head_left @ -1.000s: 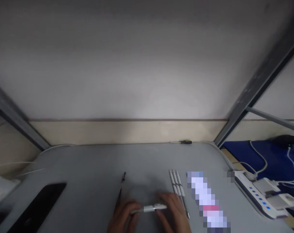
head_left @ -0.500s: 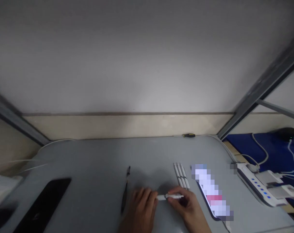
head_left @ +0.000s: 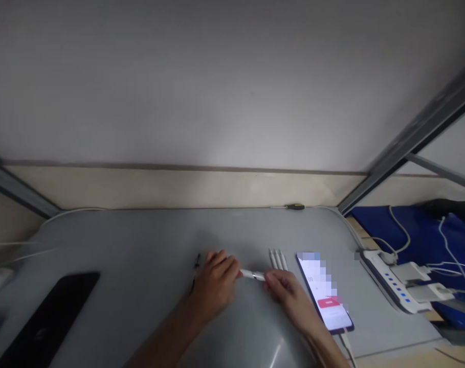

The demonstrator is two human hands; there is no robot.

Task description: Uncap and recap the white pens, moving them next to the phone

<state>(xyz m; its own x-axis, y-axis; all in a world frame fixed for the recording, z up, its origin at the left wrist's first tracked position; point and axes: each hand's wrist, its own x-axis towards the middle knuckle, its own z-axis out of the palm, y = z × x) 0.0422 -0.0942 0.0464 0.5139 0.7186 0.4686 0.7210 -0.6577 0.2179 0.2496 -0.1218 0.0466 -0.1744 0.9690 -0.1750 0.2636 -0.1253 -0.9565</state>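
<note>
A white pen is stretched level between my two hands above the grey table. My left hand is closed round its left end, and my right hand pinches the right end. Just beyond my right hand lie several white pens side by side, their lower parts hidden by that hand. A dark pen lies left of my left hand, which partly covers it.
Right of the pens lies a lit phone with a cable. A dark phone-like slab is at the left. A screwdriver lies by the wall, and a power strip with plugs stands at the right edge of the grey table.
Both hands have moved up and away from the near edge with the white pen between them. My right hand now covers more of the pen's right end. The view has shifted slightly.
</note>
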